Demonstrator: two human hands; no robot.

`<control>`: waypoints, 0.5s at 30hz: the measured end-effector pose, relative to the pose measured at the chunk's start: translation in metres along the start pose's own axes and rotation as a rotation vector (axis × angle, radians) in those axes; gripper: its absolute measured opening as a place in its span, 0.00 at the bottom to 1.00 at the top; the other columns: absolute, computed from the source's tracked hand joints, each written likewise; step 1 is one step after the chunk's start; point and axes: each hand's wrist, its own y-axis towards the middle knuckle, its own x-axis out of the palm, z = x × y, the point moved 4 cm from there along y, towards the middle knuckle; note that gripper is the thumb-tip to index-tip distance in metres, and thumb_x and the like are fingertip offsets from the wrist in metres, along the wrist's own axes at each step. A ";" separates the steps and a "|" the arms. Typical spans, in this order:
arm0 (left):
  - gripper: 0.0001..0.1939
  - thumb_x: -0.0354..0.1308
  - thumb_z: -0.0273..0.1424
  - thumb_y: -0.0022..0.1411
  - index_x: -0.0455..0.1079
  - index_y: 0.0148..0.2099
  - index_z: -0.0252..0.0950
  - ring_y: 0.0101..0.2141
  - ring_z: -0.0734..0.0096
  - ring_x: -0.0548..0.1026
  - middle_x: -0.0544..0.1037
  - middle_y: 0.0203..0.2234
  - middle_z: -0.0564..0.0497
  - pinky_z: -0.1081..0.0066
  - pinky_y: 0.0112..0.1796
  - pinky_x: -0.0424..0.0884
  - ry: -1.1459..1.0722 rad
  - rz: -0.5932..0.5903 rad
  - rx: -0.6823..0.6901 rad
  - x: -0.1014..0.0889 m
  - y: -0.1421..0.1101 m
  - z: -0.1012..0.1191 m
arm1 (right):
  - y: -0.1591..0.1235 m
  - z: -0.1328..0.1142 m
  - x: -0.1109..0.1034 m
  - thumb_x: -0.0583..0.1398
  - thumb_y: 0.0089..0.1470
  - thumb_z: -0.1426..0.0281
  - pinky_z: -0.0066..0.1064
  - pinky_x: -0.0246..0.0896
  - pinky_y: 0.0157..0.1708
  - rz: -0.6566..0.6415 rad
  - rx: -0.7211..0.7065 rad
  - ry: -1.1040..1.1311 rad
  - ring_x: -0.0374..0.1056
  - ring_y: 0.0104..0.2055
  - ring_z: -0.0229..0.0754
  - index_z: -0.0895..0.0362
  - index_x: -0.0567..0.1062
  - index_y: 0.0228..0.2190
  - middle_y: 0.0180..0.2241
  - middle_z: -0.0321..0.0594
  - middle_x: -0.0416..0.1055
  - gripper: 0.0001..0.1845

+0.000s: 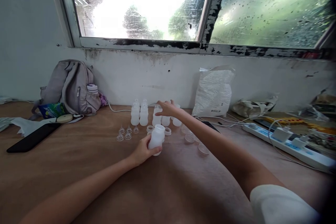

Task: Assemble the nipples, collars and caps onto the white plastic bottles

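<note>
While the left hand point(143, 151) grips a white bottle point(156, 138), the right hand point(167, 109) reaches over upright bottles point(156, 120). Its grasp is unclear.

A milky-white bottle point(156, 139) tilts slightly, neck up, before upright bottles point(144, 114).

I read the bottles point(156, 138) as translucent white and the teats point(120, 136) as clear. I register the tabletop point(157, 192) as brown, the backpack point(69, 87) as greyish mauve, the packet point(51, 111) as blue and green, the power strip point(288, 147) as white with blue patches.
</note>
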 end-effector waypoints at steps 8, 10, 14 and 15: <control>0.24 0.62 0.32 0.46 0.63 0.46 0.33 0.41 0.64 0.68 0.71 0.39 0.48 0.68 0.42 0.63 -0.106 -0.268 -0.024 0.008 0.000 -0.003 | 0.036 -0.001 0.007 0.58 0.44 0.58 0.43 0.44 0.45 0.048 0.075 0.034 0.60 0.46 0.52 0.56 0.58 0.46 0.41 0.48 0.67 0.29; 0.23 0.61 0.32 0.46 0.63 0.46 0.33 0.40 0.64 0.68 0.71 0.39 0.48 0.68 0.41 0.63 -0.121 -0.282 -0.023 0.008 -0.001 -0.002 | 0.042 -0.002 0.011 0.59 0.43 0.59 0.43 0.45 0.44 0.043 0.083 0.044 0.60 0.46 0.52 0.56 0.58 0.45 0.41 0.48 0.67 0.29; 0.21 0.61 0.32 0.46 0.65 0.43 0.32 0.39 0.63 0.69 0.72 0.38 0.46 0.66 0.40 0.64 -0.038 -0.278 -0.039 0.008 -0.003 -0.002 | 0.047 -0.001 0.025 0.56 0.47 0.58 0.43 0.45 0.44 0.061 0.104 0.052 0.61 0.46 0.53 0.58 0.57 0.47 0.42 0.50 0.67 0.28; 0.21 0.62 0.32 0.45 0.65 0.43 0.32 0.39 0.63 0.69 0.72 0.38 0.46 0.65 0.41 0.64 -0.009 -0.274 -0.038 0.007 -0.003 -0.002 | 0.047 -0.001 0.028 0.55 0.48 0.58 0.44 0.45 0.44 0.067 0.110 0.051 0.61 0.46 0.53 0.58 0.56 0.47 0.43 0.51 0.66 0.28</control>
